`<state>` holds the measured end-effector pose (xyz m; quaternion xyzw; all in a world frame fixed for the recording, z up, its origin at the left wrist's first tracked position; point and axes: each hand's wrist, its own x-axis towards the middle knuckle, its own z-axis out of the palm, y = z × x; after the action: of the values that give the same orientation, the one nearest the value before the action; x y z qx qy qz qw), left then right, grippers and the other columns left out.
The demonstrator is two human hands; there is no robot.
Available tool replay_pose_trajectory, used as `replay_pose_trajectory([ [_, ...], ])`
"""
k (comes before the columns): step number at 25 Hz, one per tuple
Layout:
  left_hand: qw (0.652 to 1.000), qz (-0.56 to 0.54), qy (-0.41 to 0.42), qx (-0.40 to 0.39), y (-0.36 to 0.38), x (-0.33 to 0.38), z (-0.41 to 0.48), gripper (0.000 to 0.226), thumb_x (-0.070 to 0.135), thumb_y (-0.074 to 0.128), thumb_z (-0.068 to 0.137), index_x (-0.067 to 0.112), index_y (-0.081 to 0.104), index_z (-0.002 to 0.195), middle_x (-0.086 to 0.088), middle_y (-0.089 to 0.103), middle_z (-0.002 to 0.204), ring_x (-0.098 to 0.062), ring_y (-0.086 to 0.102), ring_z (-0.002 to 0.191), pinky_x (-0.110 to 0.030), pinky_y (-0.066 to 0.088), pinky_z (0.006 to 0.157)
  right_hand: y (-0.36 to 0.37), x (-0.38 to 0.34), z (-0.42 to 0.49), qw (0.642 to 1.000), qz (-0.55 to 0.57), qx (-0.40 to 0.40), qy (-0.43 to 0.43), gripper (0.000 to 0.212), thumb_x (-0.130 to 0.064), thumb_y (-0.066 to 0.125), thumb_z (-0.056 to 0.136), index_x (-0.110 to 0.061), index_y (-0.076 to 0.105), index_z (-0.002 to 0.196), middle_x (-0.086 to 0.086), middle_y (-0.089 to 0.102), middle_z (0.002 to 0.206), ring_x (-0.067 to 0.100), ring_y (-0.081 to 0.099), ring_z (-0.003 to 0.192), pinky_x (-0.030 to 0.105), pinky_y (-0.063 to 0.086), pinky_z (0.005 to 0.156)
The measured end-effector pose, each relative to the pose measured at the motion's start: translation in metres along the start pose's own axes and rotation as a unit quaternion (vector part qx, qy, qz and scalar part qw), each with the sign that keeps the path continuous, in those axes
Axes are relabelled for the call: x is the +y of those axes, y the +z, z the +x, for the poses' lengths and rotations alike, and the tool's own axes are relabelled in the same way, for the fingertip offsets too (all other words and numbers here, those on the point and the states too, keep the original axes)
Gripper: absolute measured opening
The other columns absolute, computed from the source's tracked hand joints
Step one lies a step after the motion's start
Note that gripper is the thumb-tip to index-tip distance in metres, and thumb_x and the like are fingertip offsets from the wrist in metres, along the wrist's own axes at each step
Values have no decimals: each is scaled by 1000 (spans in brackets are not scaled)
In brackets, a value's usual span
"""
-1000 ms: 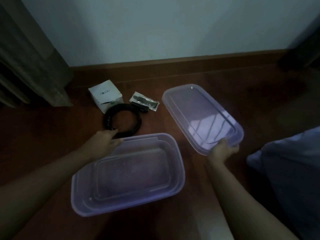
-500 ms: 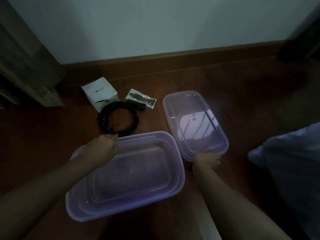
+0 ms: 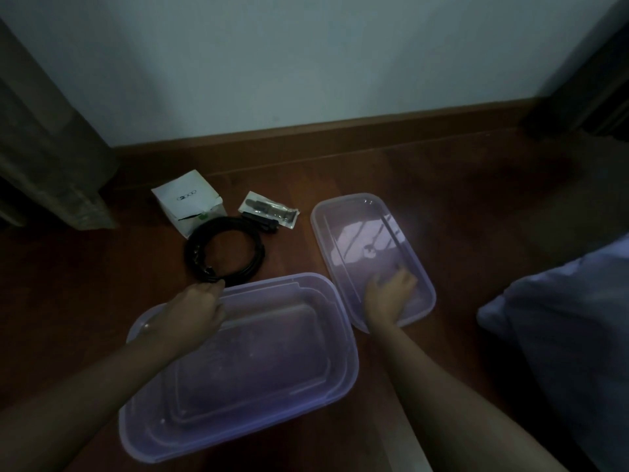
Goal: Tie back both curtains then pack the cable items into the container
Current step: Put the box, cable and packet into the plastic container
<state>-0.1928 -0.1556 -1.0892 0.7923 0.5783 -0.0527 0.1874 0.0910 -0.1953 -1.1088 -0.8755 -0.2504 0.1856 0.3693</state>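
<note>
Setting: dim wooden floor (image 3: 476, 206) below a pale wall, with a curtain (image 3: 44, 158) at far left.
Container (image 3: 350, 369): open, near centre, long axis left to right. Its lid (image 3: 357, 226) lies flat just to the right.
Cable items: a coiled black cable (image 3: 190, 257) lies just beyond the container's far-left rim, with a white box (image 3: 187, 199) and a bagged piece (image 3: 269, 209) farther back.
Key relation: the cable is judged nearest the left hand (image 3: 194, 311), directly ahead of its fingertips.
Left hand: fingers are bent over the far-left rim; a grip cannot be confirmed.
Right hand (image 3: 388, 298): laid flat on the lid's near end, nothing held.

One container (image 3: 272, 369), one lid (image 3: 357, 226), one cable coil (image 3: 189, 257), one box (image 3: 187, 199), one packet (image 3: 269, 209)
</note>
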Motion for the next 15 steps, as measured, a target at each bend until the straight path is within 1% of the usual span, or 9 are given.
replay_pose_trajectory([
  [2,1000,-14,17,0,3,-2,0,55,18,48,93,2,31,143,-18,46,139,-29,48,124,-33,41,97,12,-15,-14,978,37,-162,-125,42,-26,46,97,-5,45,133,17,45,135,29,45,124,29,33,99],
  [4,1000,-16,15,4,3,-3,0,57,18,47,93,2,28,144,-18,44,142,-29,46,126,-32,39,99,20,-22,-23,929,-22,-327,-172,51,-39,47,95,-10,42,137,11,46,139,25,45,127,34,37,103],
  [5,1000,-15,15,6,3,-2,0,57,19,46,93,3,27,144,-18,43,143,-29,45,127,-31,39,99,24,-20,-23,906,-81,-365,-197,53,-39,50,94,-11,40,138,10,47,139,25,46,127,35,38,102],
  [6,1000,-10,14,12,4,-3,-1,57,21,46,94,3,27,145,-17,43,143,-28,45,127,-31,39,99,26,-14,-21,889,-133,-373,-228,51,-34,53,93,-12,41,138,11,51,136,28,49,124,34,39,99],
  [8,1000,-1,24,13,2,0,-1,53,30,44,95,5,35,141,-15,49,138,-28,50,122,-33,43,94,27,-9,-18,879,-176,-343,-281,45,-15,55,91,-12,44,135,17,60,125,33,56,115,32,41,91],
  [10,998,-28,28,44,-5,-1,3,46,42,38,95,7,55,121,-16,63,117,-32,60,105,-37,48,81,28,-9,-16,886,-167,-320,-292,47,-6,53,89,-11,46,135,19,63,120,35,58,112,33,41,90],
  [12,994,-66,16,90,-12,-6,15,42,40,37,95,7,61,106,-17,65,103,-35,62,93,-40,50,74,28,-11,-18,885,-176,-310,-300,46,-7,52,90,-11,45,135,19,62,121,35,58,111,36,43,90],
  [14,984,-97,-32,144,-19,-14,38,35,30,45,95,4,57,115,-19,63,112,-37,60,100,-41,50,81,33,-6,-18,887,-168,-306,-301,45,-11,51,91,-12,45,136,18,62,121,35,58,111,39,44,91],
  [15,975,-125,-93,157,-21,-20,52,38,30,47,95,2,53,119,-22,61,116,-38,58,105,-42,49,83,34,-4,-16,888,-166,-306,-300,45,-13,52,91,-14,45,136,17,62,121,35,58,111,40,45,92],
])
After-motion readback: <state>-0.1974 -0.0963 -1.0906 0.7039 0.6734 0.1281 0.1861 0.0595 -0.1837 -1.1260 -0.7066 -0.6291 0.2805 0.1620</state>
